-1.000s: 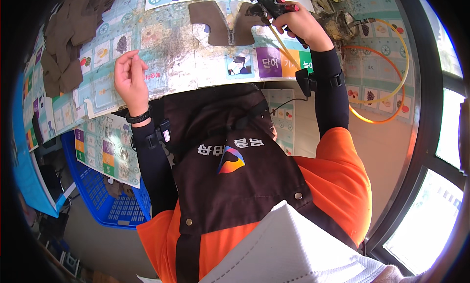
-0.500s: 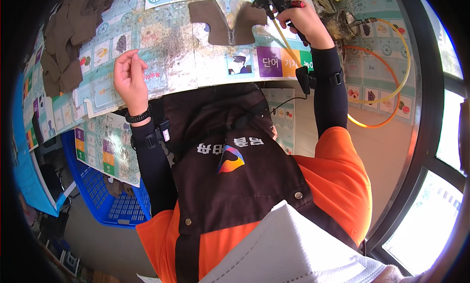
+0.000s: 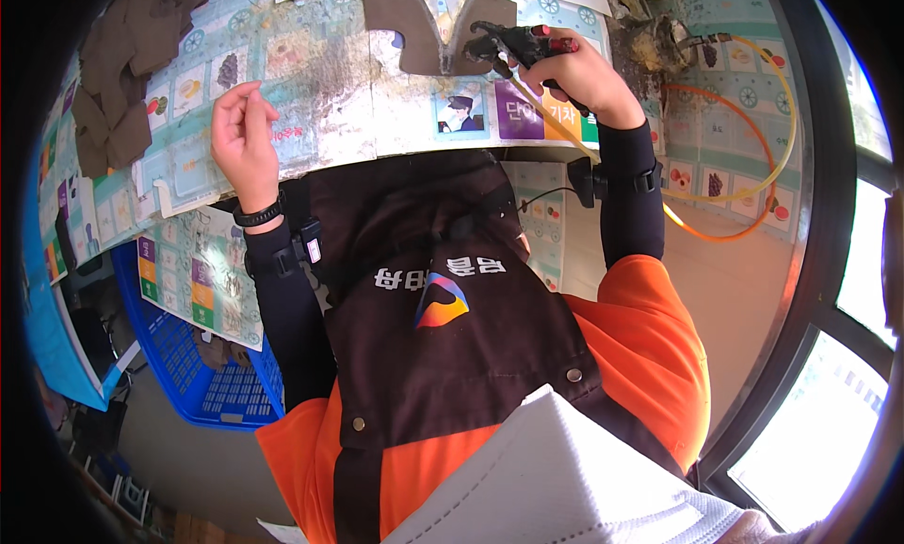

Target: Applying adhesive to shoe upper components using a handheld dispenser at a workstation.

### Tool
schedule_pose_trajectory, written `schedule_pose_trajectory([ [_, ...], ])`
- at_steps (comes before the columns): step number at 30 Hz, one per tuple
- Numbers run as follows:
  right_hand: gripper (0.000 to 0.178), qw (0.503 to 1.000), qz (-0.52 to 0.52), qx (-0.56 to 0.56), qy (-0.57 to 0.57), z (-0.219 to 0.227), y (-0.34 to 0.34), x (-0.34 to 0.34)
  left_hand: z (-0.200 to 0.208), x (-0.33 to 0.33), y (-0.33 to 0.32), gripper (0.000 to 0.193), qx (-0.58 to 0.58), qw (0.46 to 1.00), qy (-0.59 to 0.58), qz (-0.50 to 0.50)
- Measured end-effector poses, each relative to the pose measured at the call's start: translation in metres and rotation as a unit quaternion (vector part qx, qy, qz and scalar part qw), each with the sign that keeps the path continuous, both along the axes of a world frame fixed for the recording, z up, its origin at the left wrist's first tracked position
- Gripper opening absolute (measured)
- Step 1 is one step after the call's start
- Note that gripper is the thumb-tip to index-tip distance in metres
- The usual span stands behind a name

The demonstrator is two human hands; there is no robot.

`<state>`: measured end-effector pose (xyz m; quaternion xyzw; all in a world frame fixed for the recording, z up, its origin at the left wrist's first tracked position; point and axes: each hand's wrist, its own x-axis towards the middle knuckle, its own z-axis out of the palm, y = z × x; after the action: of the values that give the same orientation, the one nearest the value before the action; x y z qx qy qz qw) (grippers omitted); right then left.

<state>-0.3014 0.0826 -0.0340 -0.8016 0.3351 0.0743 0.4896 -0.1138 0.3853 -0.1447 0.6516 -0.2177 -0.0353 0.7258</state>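
Note:
My right hand (image 3: 591, 81) is wrapped round a black spray gun (image 3: 497, 47) with red knobs. The gun's nozzle end is over the right half of a brown cut piece (image 3: 403, 24), which lies flat with a V-shaped notch edged in pale, shiny material. I cannot make out any spray. My left hand (image 3: 243, 147) is at the table's near edge, left of the piece, its fingers loosely bent and nothing in them. Further left lies a heap of brown cut pieces (image 3: 111, 102).
Stained picture sheets cover the table (image 3: 320, 120). A yellow hose (image 3: 793, 120) and an orange hose (image 3: 767, 168) loop at the right beside a grimy, crusted object (image 3: 650, 50). A blue basket (image 3: 235, 393) with brown pieces stands below left. A window frame (image 3: 815, 262) is at the right.
My right hand has brought the spray gun down and to the left, from the brown piece's upper right corner onto its right half. The left hand has hardly moved.

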Motion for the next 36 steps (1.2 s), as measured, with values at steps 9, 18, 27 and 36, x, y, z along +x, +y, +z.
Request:
schedule_pose_trajectory([
  [9, 0.029, 0.998, 0.049, 0.016, -0.027, 0.007, 0.011, -0.014, -0.002, -0.001, -0.001, 0.013, 0.004, 1.000, 0.006, -0.001],
  [18, 0.030, 0.944, 0.013, -0.311, -0.114, -0.007, -0.018, -0.067, 0.064, 0.026, -0.041, 0.031, 0.244, 0.947, -0.125, -0.165],
  [27, 0.044, 0.848, -0.079, -0.522, -0.050, -0.054, -0.037, -0.096, 0.062, 0.067, -0.165, 0.049, 0.469, 0.773, -0.323, -0.279],
  [36, 0.041, 0.802, -0.167, -0.468, -0.331, -0.069, -0.001, -0.087, 0.115, 0.053, -0.187, 0.025, 0.448, 0.770, -0.314, -0.329],
])
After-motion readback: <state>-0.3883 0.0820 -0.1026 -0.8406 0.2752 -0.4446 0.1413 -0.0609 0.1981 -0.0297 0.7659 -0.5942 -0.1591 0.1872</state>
